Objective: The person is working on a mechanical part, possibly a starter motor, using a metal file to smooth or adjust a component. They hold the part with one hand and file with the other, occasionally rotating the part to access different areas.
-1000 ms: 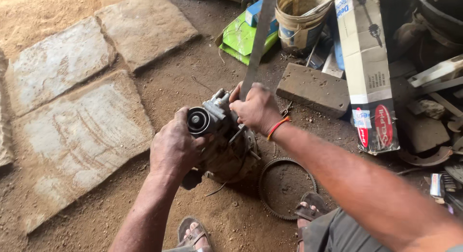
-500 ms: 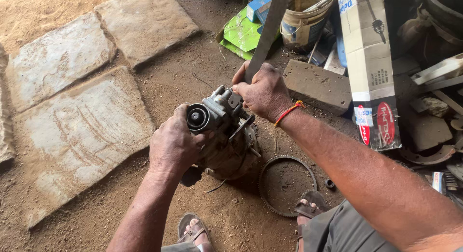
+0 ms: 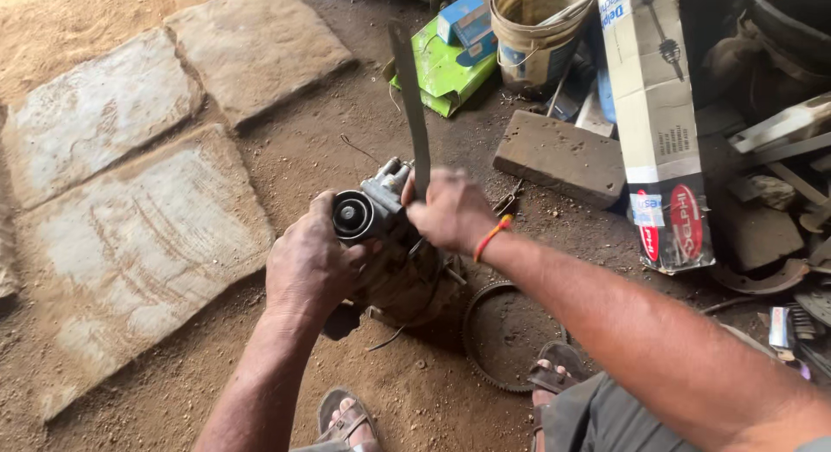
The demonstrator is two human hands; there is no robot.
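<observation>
Pulley-fronted engine part (image 3: 381, 235) gripped by left hand (image 3: 312, 266); long flat bar (image 3: 410, 106) clasped upright by right hand (image 3: 450, 214), directly above.

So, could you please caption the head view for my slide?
Left hand steadies a greasy metal assembly while right hand holds a flat bar upright.

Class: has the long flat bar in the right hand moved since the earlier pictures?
Yes. The flat bar now leans left of the green box, where earlier it leaned right, crossing that box toward the bucket.

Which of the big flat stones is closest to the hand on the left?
The large slab just beside the left hand; the other two stones lie farther up.
</observation>
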